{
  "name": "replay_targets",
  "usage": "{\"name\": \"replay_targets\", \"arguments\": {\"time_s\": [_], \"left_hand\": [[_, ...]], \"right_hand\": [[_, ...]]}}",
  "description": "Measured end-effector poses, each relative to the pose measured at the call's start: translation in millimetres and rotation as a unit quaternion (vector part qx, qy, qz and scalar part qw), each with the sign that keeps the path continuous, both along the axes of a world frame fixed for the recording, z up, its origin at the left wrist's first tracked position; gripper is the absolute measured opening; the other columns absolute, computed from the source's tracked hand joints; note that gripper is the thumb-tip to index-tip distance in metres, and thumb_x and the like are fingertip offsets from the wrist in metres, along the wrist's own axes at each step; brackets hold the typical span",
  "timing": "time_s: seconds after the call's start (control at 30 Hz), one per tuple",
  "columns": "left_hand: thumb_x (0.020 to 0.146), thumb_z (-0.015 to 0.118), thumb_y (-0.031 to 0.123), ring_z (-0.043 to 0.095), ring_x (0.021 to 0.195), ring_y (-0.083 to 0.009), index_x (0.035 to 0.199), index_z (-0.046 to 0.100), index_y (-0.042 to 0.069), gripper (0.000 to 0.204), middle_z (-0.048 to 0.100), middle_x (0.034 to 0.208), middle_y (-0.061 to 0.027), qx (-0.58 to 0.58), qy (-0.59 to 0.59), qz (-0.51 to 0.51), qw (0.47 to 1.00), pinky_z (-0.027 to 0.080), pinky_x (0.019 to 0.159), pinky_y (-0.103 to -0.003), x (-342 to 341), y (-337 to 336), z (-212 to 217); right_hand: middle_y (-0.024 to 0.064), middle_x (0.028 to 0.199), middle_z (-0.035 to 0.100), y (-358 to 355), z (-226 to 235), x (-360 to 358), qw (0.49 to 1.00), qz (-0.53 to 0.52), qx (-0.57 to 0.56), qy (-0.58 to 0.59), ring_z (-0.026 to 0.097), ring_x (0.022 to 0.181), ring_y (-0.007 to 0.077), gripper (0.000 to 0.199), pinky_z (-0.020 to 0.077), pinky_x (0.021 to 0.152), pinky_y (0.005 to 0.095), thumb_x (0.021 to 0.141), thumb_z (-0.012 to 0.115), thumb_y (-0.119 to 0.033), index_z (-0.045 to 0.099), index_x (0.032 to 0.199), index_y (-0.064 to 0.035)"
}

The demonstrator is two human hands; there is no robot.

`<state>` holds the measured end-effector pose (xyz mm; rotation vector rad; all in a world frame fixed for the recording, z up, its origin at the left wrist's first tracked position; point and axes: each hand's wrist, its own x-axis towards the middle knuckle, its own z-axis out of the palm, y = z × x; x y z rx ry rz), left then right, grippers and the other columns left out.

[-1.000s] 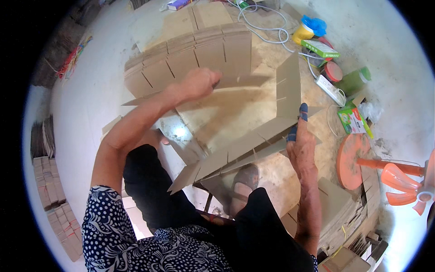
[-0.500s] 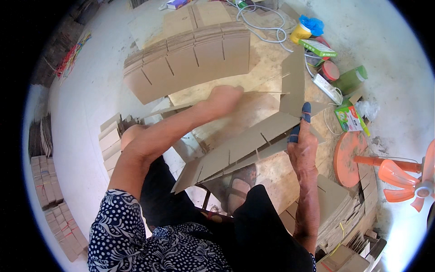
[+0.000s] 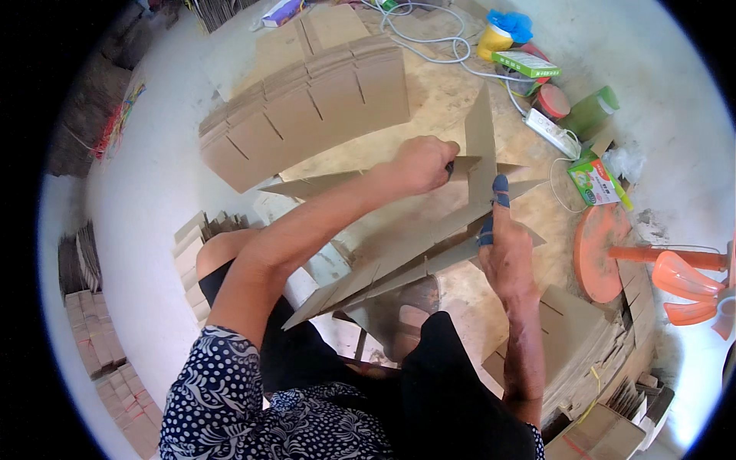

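Observation:
My left hand [image 3: 425, 162] is closed on the far slotted cardboard strip [image 3: 310, 186], right beside a cardboard cross piece [image 3: 481, 134] that stands upright across the strips. Dark wrapping shows at its fingertips. On the near side, my right hand [image 3: 507, 249] grips the near cardboard strips [image 3: 414, 236] close to where they meet the cross piece. Two of its digits wear dark blue wraps, one lying along the board. These near strips slant down toward my lap, one behind the other. My right palm hides part of the joint.
A row of slotted cardboard sheets [image 3: 307, 115] stands beyond my hands. At the right are a power strip [image 3: 550, 134], a green box [image 3: 594, 180], a green container [image 3: 590, 111] and an orange fan [image 3: 686, 287]. More cardboard stacks [image 3: 575, 330] lie beside my right forearm.
My left hand has moved right, up to the cross piece, and now grips the far strip there. My right hand keeps its hold, and the cross piece looks turned more edge-on.

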<state>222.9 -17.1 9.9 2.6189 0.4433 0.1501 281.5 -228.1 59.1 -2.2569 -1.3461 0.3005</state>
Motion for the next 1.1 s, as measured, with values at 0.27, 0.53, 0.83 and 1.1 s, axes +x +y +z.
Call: {"name": "replay_targets", "arguments": {"time_s": [0.27,0.53,0.83,1.1], "left_hand": [[0.068,0.067,0.013,0.062,0.09,-0.03,0.113,0.055,0.001,0.048,0.063,0.091,-0.0181,-0.255,0.012,-0.011,0.967,0.049,0.079,-0.04,-18,54,12],[0.072,0.073,0.024,0.042,0.122,-0.0348,0.111,0.051,0.003,0.05,0.05,0.121,-0.0179,0.417,-0.004,0.137,0.899,0.04,0.094,-0.046,-94,214,-31],[0.08,0.06,0.013,0.057,0.075,-0.0348,0.082,0.054,0.002,0.013,0.06,0.079,-0.0182,-0.007,-0.054,0.102,0.993,0.044,0.069,-0.041,-100,209,21],[0.077,0.056,0.007,0.055,0.076,-0.0413,0.083,0.051,0.004,0.008,0.057,0.077,-0.0207,0.016,0.011,-0.003,1.0,0.044,0.065,-0.046,-89,89,-5]], "right_hand": [[0.0183,0.067,0.059,-7,40,15,0.994,-0.1,0.026,0.045,0.059,0.06,0.0364,0.042,0.0457,0.056,0.0443,0.069,0.057,0.007,0.055,0.111,0.0012],[0.0188,0.075,0.061,29,8,23,0.989,0.053,-0.086,-0.111,0.06,0.074,0.0367,0.057,0.0444,0.076,0.0433,0.074,0.061,-0.001,0.047,0.128,-0.0016],[0.0269,0.073,0.059,39,-46,37,0.996,-0.004,-0.083,0.033,0.059,0.071,0.0443,0.086,0.0463,0.065,0.0491,0.07,0.052,0.004,0.013,0.146,-0.003],[0.0269,0.072,0.058,25,-36,28,0.998,-0.036,-0.038,-0.04,0.057,0.066,0.0446,0.084,0.0432,0.06,0.0485,0.069,0.049,0.009,0.018,0.146,-0.0032]]}}
